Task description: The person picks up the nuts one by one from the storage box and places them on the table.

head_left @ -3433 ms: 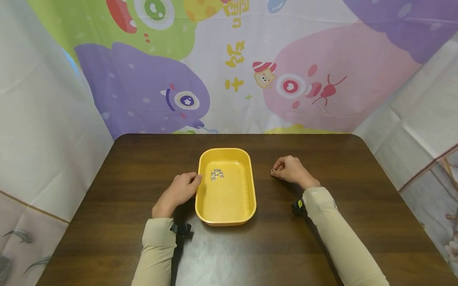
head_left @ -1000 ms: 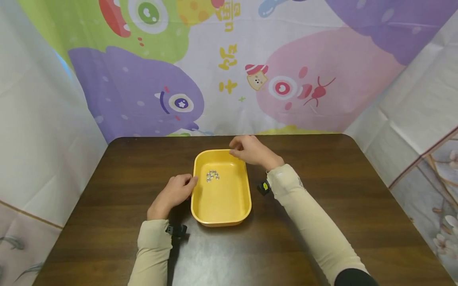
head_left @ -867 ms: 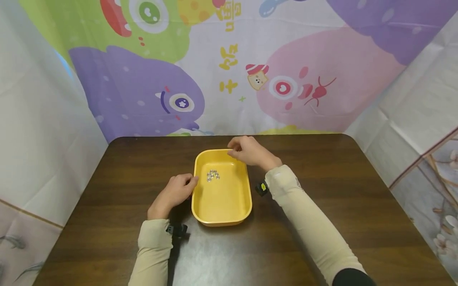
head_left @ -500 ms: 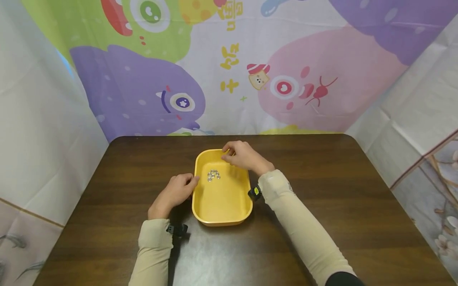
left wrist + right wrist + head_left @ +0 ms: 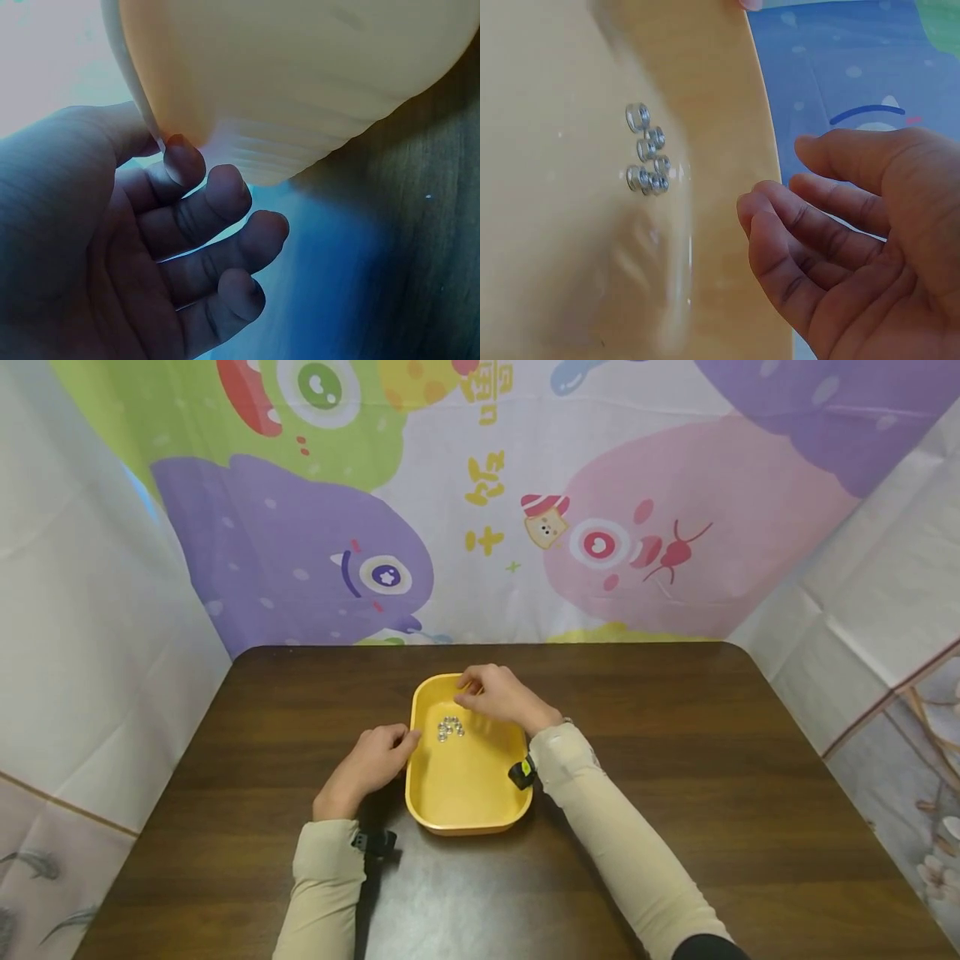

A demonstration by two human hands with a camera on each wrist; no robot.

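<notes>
Over yellow tray point(image 5: 468, 789), right hand point(image 5: 501, 695) (earlier beside it), near metal rings point(image 5: 646, 149).

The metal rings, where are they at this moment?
In the head view, the metal rings lie inside the yellow tray, left of its centre, close to the right hand.
</notes>
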